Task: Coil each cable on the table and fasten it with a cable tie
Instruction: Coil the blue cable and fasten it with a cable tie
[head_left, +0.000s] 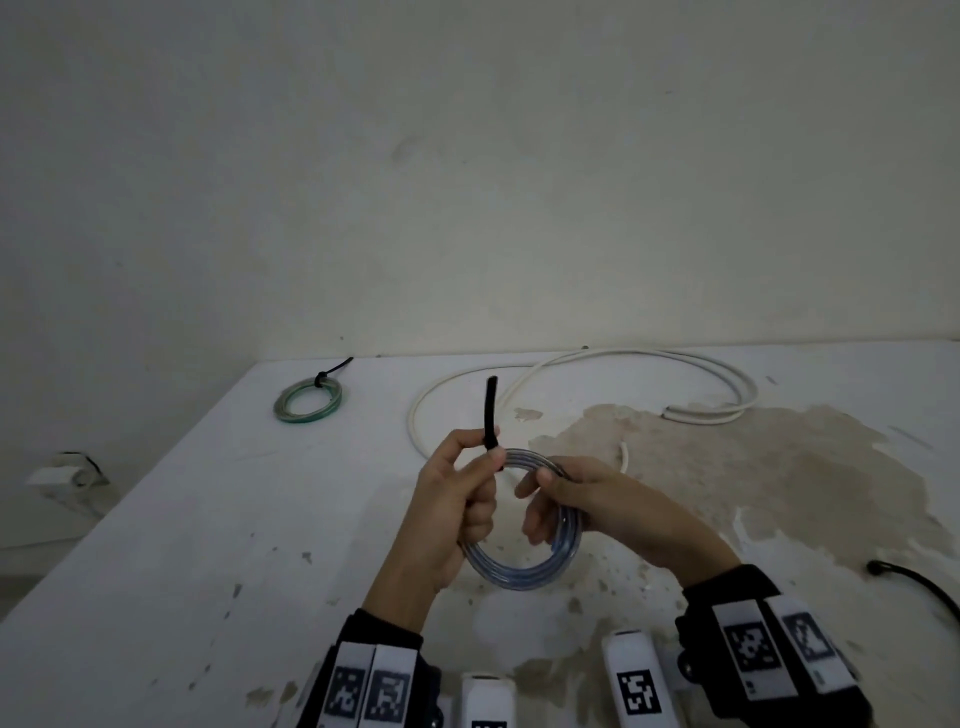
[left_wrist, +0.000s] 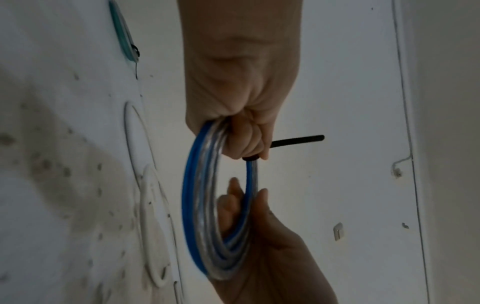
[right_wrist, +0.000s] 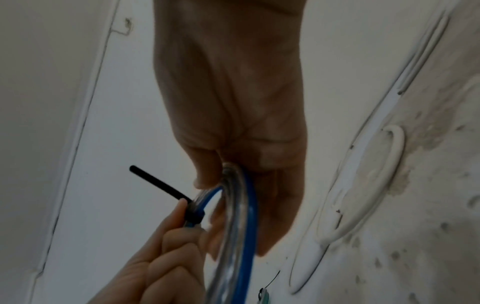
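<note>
A coil of clear and blue cable (head_left: 519, 574) hangs above the table between both hands. My left hand (head_left: 467, 493) grips its left side, thumb and fingers curled round the strands where a black cable tie (head_left: 491, 405) wraps them; the tie's tail sticks straight up. My right hand (head_left: 553, 499) holds the coil's right side, fingers curled through the ring. The left wrist view shows the coil (left_wrist: 192, 185), the tie's tail (left_wrist: 298, 139) and the left hand (left_wrist: 241, 142). The right wrist view shows the tie (right_wrist: 158, 185) looped round the coil (right_wrist: 248, 226) under the right hand (right_wrist: 233, 123).
A green coil (head_left: 307, 400), bound with a black tie, lies at the table's back left. A long loose white cable (head_left: 571, 364) sprawls across the back. A black cable (head_left: 914, 582) enters at the right edge. The white table (head_left: 208, 519) is stained on its right half.
</note>
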